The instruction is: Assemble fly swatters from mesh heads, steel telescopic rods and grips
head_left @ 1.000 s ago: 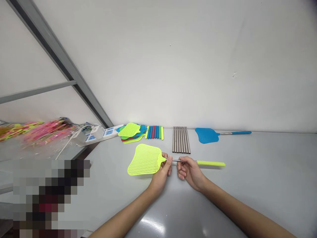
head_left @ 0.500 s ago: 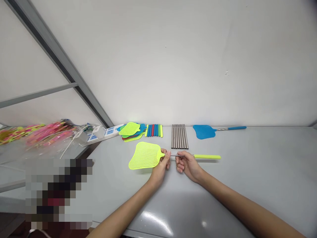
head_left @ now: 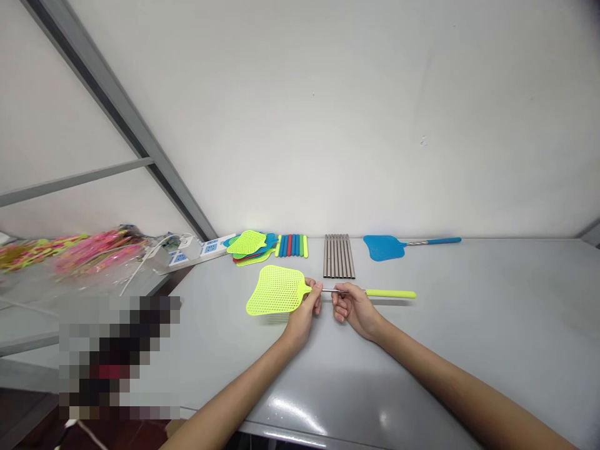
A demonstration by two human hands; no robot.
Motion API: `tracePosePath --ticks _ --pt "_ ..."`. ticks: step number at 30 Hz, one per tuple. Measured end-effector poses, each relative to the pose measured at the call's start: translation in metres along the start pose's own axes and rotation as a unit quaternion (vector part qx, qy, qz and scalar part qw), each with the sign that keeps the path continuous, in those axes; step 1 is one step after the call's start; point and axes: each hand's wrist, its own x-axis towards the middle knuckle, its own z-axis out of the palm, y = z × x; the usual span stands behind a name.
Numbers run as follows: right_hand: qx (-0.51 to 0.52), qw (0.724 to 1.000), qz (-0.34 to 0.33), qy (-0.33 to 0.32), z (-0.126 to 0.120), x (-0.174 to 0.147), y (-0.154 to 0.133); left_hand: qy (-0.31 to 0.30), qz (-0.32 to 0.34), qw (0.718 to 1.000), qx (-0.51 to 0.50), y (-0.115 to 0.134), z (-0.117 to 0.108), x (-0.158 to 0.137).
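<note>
Yellow-green, the swatter (head_left: 281, 290) lies crosswise before me, its long axis roughly parallel to the back edge of the counter (head_left: 492, 312); my left hand (head_left: 304, 307) pinches its neck, my right hand (head_left: 352, 307) its metal rod (head_left: 329, 290) nearer the handle (head_left: 391, 294).

No lettering, numbers, brands or signs could be read on the yellow fly swatter (head_left: 276, 290), metal tubes (head_left: 339, 257) or white power strip (head_left: 212, 248).
</note>
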Motion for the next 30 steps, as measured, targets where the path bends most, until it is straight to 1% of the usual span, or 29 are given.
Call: tracePosePath --ticks 9,19,30 --pt "-0.014 1.000 -0.005 -0.011 -0.0020 -0.0029 0.0006 -0.001 0.015 1.000 0.000 -0.0011 0.0003 -0.0042" --pt "-0.017 1.000 -0.014 -0.014 -0.0031 -0.0058 0.0000 -0.040 0.001 0.999 0.030 -0.0018 0.0006 -0.0024" --pt "-0.012 1.000 -0.009 -0.016 -0.0041 -0.0057 -0.0010 -0.058 0.004 0.997 0.057 0.0000 0.0007 -0.0014"
